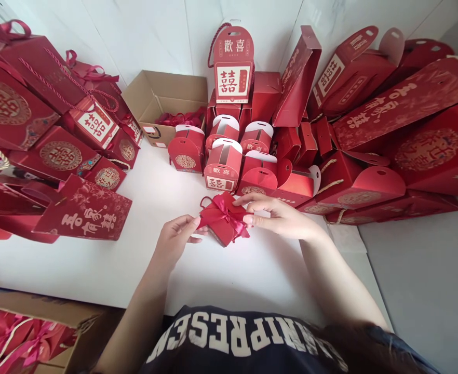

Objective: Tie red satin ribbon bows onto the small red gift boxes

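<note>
the left hand [178, 234] and right hand [271, 214], apart, pinch opposite sides of a ribbon-tied red box [221, 232] midway along the white table [198, 280]; ribbon or card, i cannot tell. behind, an upright carton [233, 59] reads 歡喜 above 囍; leftward, a red panel [96, 226] reads 吾家有囍. the dark shirt [221, 361] shows "presen" upside down.

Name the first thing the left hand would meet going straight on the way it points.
The left hand would probably meet the small bow-tied red box, which it seems to touch; depth is unclear.
</note>
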`<state>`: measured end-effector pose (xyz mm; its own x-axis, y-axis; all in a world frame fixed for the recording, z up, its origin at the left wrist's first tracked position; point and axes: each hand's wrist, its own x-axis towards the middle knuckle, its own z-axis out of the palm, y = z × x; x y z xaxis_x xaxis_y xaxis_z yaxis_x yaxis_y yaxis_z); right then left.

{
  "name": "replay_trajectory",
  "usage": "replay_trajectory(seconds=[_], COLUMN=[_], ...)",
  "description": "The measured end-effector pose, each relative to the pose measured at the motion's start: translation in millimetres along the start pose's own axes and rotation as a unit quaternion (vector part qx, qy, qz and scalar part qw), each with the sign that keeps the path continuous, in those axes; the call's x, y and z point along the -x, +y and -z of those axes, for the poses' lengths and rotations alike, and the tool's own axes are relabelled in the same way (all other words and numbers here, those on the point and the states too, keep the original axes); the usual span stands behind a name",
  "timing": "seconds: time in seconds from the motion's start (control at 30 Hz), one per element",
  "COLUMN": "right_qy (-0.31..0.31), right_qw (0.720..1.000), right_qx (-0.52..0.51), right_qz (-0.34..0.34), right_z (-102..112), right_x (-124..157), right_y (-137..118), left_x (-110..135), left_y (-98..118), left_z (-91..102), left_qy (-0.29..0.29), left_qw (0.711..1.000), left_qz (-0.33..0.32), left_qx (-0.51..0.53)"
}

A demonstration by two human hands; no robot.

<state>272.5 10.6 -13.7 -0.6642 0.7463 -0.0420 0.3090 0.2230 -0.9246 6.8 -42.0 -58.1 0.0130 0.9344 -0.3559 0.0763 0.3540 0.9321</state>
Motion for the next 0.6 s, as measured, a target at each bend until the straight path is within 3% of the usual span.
replay_trajectory(seconds=[0.1, 0.23, 0.4, 0.6], right_qy=[0.015, 0.019, -0.034, -0.051], right_qw=[1.0, 0.999, 0.999, 0.99], right_qx=[0.002, 0.013, 0.018, -0.117], right_qz=[-0.015, -0.033, -0.037, -0.057], right_z=[-1, -1, 3, 6], right_x=[-3, -6, -3, -7], right_y=[5, 9, 9, 19], left_x=[-3, -3, -5, -6], left_y=[0, 1, -1, -5], left_z=[-4.4, -13.1, -12.7, -11.0], left_qy=[-0.014, -0.022, -0.022, -0.035], left_qw=[1.0, 1.0, 0.999, 0.998], left_qz=[0.02, -0.01, -0.033, -0.053], left_qx=[-0.013, -0.019, 0.006, 0.013])
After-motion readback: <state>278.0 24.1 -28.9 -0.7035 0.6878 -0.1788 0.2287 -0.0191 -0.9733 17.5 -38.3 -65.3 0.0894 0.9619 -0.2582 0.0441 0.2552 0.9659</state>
